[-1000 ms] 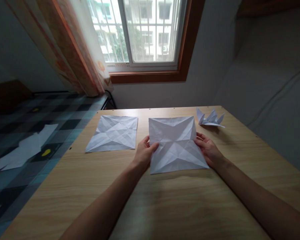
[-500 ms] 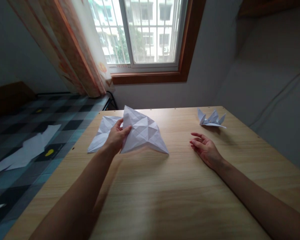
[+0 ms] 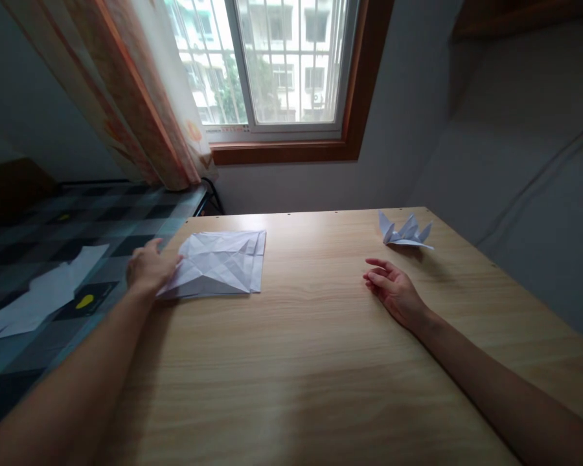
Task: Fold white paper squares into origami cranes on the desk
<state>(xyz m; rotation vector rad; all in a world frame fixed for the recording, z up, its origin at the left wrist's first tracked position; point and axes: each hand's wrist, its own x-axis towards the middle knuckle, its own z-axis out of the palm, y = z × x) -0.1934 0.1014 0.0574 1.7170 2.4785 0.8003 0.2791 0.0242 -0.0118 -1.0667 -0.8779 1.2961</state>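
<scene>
Creased white paper sheets (image 3: 218, 262) lie one on top of another on the left of the wooden table, a grid of fold lines across the upper one. My left hand (image 3: 150, 266) is at their left edge, over the table's side. Its thumb and fingers are apart, the thumb at the paper's edge; whether it touches is hard to tell. My right hand (image 3: 393, 291) rests on the table at the right, fingers loosely bent, holding nothing. Beyond it stands a folded white paper crane (image 3: 407, 233).
The wooden table (image 3: 311, 362) reaches toward a wall with a barred window (image 3: 291, 65). To the left is a bed with a checked cover (image 3: 126, 207), where white paper pieces (image 3: 53, 294) lie. A patterned curtain (image 3: 140, 97) hangs above the bed.
My left hand has moved left and let go of the creased sheet, which now lies flat on the other paper. My right hand has stayed in place.
</scene>
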